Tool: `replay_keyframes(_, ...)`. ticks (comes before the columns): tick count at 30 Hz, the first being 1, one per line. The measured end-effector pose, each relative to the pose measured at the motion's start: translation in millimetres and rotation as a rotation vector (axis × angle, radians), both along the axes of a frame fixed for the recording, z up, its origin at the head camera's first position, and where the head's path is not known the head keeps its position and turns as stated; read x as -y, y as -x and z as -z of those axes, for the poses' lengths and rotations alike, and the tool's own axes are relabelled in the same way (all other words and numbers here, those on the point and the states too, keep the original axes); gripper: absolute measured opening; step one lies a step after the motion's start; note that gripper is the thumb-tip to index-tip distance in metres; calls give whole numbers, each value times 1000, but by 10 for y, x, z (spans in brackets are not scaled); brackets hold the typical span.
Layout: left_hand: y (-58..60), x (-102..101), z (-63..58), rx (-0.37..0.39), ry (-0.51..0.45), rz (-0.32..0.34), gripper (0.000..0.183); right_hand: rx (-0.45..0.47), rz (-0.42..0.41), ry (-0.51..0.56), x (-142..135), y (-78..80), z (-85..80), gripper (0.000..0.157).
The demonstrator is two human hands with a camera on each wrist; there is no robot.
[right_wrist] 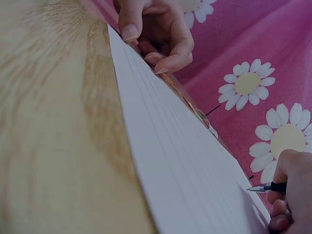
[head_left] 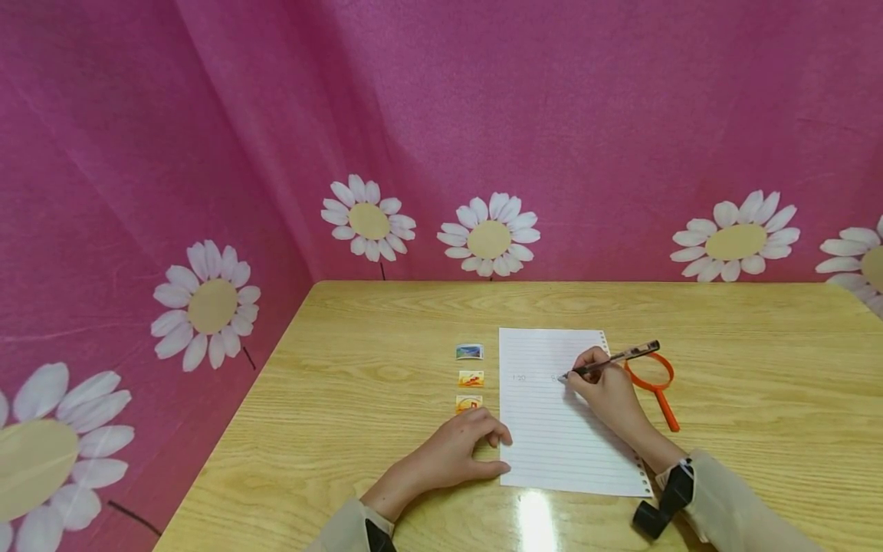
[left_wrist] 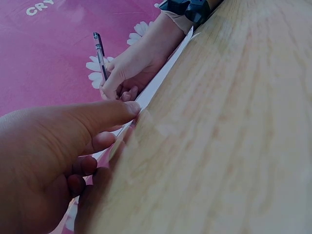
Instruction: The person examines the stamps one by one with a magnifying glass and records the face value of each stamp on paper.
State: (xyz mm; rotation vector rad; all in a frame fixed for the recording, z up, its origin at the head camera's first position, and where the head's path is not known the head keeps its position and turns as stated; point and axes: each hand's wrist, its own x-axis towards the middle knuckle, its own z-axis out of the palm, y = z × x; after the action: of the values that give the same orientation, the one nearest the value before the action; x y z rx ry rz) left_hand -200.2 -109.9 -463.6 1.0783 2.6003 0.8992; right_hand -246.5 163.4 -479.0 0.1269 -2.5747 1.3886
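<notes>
One sheet of lined paper (head_left: pixel 566 452) lies on the wooden bench (head_left: pixel 773 376), its punched holes running down the right edge. Over the upper part of the paper, the right hand (head_left: pixel 610 395) pinches a black-capped pen (head_left: pixel 624 355) between thumb and fingers, the pen tip meeting the sheet. Left of that tip, in the same row, the paper bears some faint writing; another small mark sits right at the tip, too small to read.

At the paper's lower left edge is the left hand (head_left: pixel 458 452), loosely bent and gripping nothing, with the thumb tip touching the edge of the sheet. Three stamps form a column just left of the paper: a blue stamp (head_left: pixel 470 352) on top, a yellow stamp (head_left: pixel 472 379) in the middle and another yellow one (head_left: pixel 469 402) lowest, close to the left hand's knuckles.

Right of the paper, near the right hand, lies an orange magnifying glass (head_left: pixel 665 410), handle pointing toward the person. Beyond the paper, a pink cloth (head_left: pixel 552 100) with white daisies hangs behind the bench.
</notes>
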Motion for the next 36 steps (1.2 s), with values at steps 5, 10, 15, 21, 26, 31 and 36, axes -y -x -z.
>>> replay_keyframes(5,-1,-1,-2,0,4,-1,25,-6,1,-2,-3,2,0,11)
replay_keyframes(10,-4,-3,-6,-6,3,-2,25,-2,7,38,-5,2,-9,10)
replay_keyframes(15,-1,-4,-9,-25,10,-4,24,0,12,59,-9,4,-13,9)
replay_keyframes(21,-2,3,-7,-12,11,-3,24,1,10,61,-11,9,-7,8)
replay_keyframes(26,0,5,-7,7,12,-5,25,7,3,86,-11,7,-7,8)
replay_keyframes(31,-4,2,-16,4,12,-4,25,34,-19,141,-23,1,-19,9)
replay_keyframes(36,-11,-2,-12,-10,8,-5,24,34,-32,181,-35,-20,-35,11)
